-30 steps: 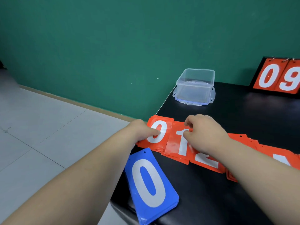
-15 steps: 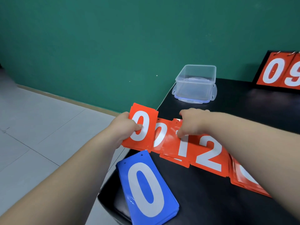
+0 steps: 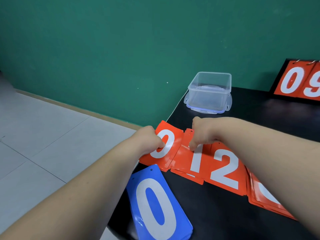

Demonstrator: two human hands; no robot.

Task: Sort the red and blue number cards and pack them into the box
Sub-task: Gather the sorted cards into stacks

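Red number cards lie in a row across the black table [image 3: 259, 122]. My left hand [image 3: 148, 142] pinches the red 0 card [image 3: 170, 144] at the row's left end, thumb on its face. My right hand [image 3: 201, 134] pinches the top edge of the red 1 card [image 3: 195, 163] beside it. A red 2 card [image 3: 225, 172] follows, then more red cards [image 3: 263, 200] partly hidden under my right forearm. A stack of blue cards [image 3: 157, 207] with a 0 on top lies at the table's near left edge. The clear plastic box [image 3: 210, 89] stands open at the back.
The box sits on its lid [image 3: 207, 110] near the table's far left corner. A scoreboard [image 3: 299, 80] showing red 0 and 9 stands at the back right. The table's left edge drops to a tiled floor [image 3: 43, 135].
The red 0 card, lifted half a second ago, now lies lower, over the left pile. My right hand stays on the 1 card.
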